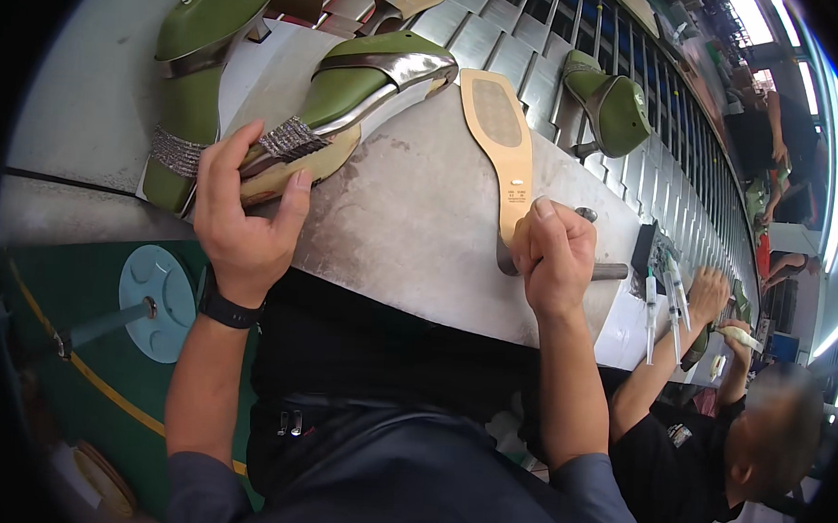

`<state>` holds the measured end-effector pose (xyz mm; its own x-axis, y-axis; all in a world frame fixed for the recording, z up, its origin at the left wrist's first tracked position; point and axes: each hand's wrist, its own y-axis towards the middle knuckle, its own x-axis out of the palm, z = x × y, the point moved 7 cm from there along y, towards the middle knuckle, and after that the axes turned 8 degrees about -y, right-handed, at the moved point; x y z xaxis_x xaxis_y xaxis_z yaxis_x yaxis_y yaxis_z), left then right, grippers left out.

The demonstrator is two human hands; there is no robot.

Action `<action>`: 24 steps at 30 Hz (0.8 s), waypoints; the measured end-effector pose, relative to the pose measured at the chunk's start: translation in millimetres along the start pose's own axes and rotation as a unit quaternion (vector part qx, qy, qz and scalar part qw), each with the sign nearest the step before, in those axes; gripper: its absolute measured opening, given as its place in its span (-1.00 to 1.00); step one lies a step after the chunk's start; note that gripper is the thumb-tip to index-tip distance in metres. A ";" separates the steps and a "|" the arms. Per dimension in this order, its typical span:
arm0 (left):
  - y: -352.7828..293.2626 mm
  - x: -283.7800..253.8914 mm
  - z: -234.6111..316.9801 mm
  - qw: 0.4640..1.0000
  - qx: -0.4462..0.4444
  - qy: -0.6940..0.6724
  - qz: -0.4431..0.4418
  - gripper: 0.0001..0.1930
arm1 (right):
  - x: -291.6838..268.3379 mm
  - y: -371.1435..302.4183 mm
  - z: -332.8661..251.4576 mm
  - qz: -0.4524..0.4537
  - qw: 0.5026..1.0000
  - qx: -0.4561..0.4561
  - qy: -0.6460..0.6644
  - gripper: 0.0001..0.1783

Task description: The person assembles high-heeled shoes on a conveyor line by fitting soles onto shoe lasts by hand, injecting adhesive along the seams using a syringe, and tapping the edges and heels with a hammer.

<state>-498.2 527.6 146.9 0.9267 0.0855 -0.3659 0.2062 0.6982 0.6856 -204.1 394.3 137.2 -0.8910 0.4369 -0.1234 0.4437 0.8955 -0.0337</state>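
Observation:
My left hand [243, 212] is curled round the toe end of a green sandal with a silver strap [390, 69]. Its thumb lies along the tan sole edge, and its index finger is by the glittery toe band [292, 139]. Upright in my right fist [555, 253] is the narrow end of a tan insole [500, 125], pinched under the thumb. A grey patch covers the insole's wide end. Beside that fist a metal rod [610, 271] sticks out; the rest of it is hidden. Left of the held sandal stands another green sandal [184, 111].
A third green sandal [617, 111] lies on the slatted metal conveyor [503, 41] beyond the metal worktable [393, 223]. Several syringes [665, 305] lie to the right. A co-worker [682, 441] handles a green shoe there. A pale blue round stool [158, 302] stands at lower left.

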 end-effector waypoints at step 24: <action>59.5 -64.9 74.2 0.943 -0.169 -0.288 0.008 -0.71 | -8.1 0.2 3.1 0.107 0.990 0.033 -0.088 -0.60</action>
<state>-522.7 510.9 258.2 0.9659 -0.2334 0.1119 0.1682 0.8947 0.4137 -196.5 390.7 135.2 -0.7479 0.5893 -0.3056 0.6311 0.7740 -0.0520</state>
